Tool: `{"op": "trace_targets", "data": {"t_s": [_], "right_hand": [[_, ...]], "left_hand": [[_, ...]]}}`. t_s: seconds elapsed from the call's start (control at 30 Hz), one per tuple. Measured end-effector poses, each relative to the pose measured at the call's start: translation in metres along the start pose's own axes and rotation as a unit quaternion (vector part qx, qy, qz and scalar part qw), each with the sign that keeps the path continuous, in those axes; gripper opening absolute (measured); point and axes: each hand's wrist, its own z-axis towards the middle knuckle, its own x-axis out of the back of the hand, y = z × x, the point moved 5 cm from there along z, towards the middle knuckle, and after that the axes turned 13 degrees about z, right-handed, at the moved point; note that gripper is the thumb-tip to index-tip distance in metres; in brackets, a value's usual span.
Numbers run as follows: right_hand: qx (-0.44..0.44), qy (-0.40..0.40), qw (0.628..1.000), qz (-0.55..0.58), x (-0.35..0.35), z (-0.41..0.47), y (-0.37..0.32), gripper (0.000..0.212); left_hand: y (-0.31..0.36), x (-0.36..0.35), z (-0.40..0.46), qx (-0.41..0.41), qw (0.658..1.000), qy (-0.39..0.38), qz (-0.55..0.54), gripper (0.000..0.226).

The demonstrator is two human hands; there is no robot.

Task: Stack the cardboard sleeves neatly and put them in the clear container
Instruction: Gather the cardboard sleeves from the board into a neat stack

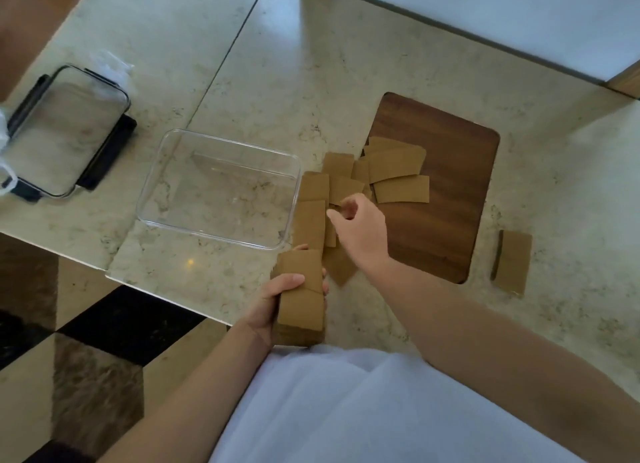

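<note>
Gripping a light, slippery stack of sleeves (302,291) by its long edges, the left hand (273,303) steadies it while the right hand (358,227), fingers loosely curled and holding nothing clearly, reaches for the flat, flimsy loose sleeves (346,189), best pinched at an edge.

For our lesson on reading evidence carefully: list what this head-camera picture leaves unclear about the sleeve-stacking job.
- How many sleeves are in the stack: the left hand covers its side.
- Whether the right hand pinches a sleeve from the loose pile: its curled fingers hide the contact.
- The lid at far left: its fittings are blurred.
- The lone sleeve: one or several, too blurred.
</note>
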Motion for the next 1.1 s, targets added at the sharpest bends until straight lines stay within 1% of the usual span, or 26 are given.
{"op": "trace_targets", "data": {"t_s": [0.03,0.07,0.1,0.13,0.17,0.23,0.27,0.33,0.37,0.4,0.47,0.53,0.63,0.67,0.73,0.77,0.8,0.87,0.9,1.0,1.07,1.1], "right_hand": [[0.063,-0.019,0.996,-0.056,-0.011,0.003,-0.008,0.032],[0.109,-0.058,0.984,-0.129,-0.022,0.006,-0.015,0.043],[0.136,-0.108,0.962,-0.210,-0.039,0.010,-0.017,0.058],[0.147,-0.141,0.937,-0.284,-0.044,0.014,-0.018,0.072],[0.145,-0.166,0.915,-0.339,-0.050,0.017,-0.017,0.081],[0.142,-0.172,0.897,-0.382,-0.053,0.023,-0.020,0.085],[0.141,-0.162,0.895,-0.391,-0.054,0.025,-0.021,0.085],[0.137,-0.150,0.893,-0.401,-0.055,0.027,-0.023,0.080],[0.124,-0.159,0.900,-0.387,-0.054,0.028,-0.022,0.073],[0.098,-0.178,0.915,-0.347,-0.052,0.028,-0.021,0.067],[0.016,-0.229,0.945,-0.234,-0.041,0.028,-0.012,0.056],[-0.035,-0.258,0.958,-0.120,-0.023,0.027,-0.005,0.041],[-0.110,-0.245,0.962,0.042,0.017,0.018,0.006,0.009],[-0.129,-0.234,0.961,0.077,0.028,0.013,0.009,0.005],[-0.144,-0.208,0.957,0.141,0.047,0.003,0.015,0.005],[-0.134,-0.192,0.959,0.160,0.054,-0.004,0.015,0.008],[-0.104,-0.170,0.967,0.157,0.061,-0.011,0.014,0.012],[0.008,-0.124,0.988,0.092,0.071,-0.029,0.004,0.019],[0.068,-0.117,0.989,0.059,0.072,-0.040,-0.001,0.020],[0.193,-0.132,0.972,-0.023,0.060,-0.079,-0.012,0.032],[0.235,-0.174,0.953,-0.080,0.048,-0.098,-0.013,0.040],[0.237,-0.197,0.946,-0.102,0.043,-0.105,-0.013,0.043]], "left_hand": [[0.001,0.008,-0.001,-0.006,1.000,0.019,-0.001,0.079],[0.002,0.013,-0.001,-0.010,0.999,0.035,0.000,0.076],[0.002,0.022,-0.002,-0.014,0.999,0.046,-0.004,0.073],[0.003,0.022,-0.002,-0.013,0.999,0.049,0.001,0.069],[0.003,0.023,-0.003,-0.012,0.999,0.053,0.002,0.065],[0.003,0.025,-0.002,-0.007,0.998,0.069,0.008,0.060],[0.002,0.026,-0.001,-0.001,0.997,0.080,0.010,0.061],[0.001,0.026,0.002,0.014,0.995,0.097,0.016,0.075],[0.001,0.024,0.004,0.022,0.995,0.097,0.019,0.082],[0.002,0.022,0.005,0.020,0.995,0.093,0.021,0.086],[0.003,0.017,0.008,0.010,0.997,0.077,0.022,0.090],[0.004,0.015,0.009,0.004,0.998,0.063,0.020,0.094],[0.002,0.011,0.011,0.003,0.999,0.037,0.017,0.091],[0.001,0.009,0.012,0.005,0.999,0.033,0.018,0.090],[-0.001,0.004,0.013,0.015,0.999,0.032,0.034,0.094],[-0.002,0.002,0.015,0.017,0.999,0.031,0.041,0.096],[-0.002,-0.002,0.015,0.018,0.998,0.032,0.046,0.096],[-0.001,-0.007,0.018,0.019,0.998,0.036,0.054,0.090],[-0.001,-0.010,0.020,0.020,0.997,0.040,0.060,0.087],[0.001,-0.017,0.025,0.028,0.993,0.066,0.094,0.083],[0.004,-0.024,0.029,0.019,0.994,0.061,0.084,0.085],[0.006,-0.027,0.031,0.010,0.996,0.053,0.077,0.086]]}}
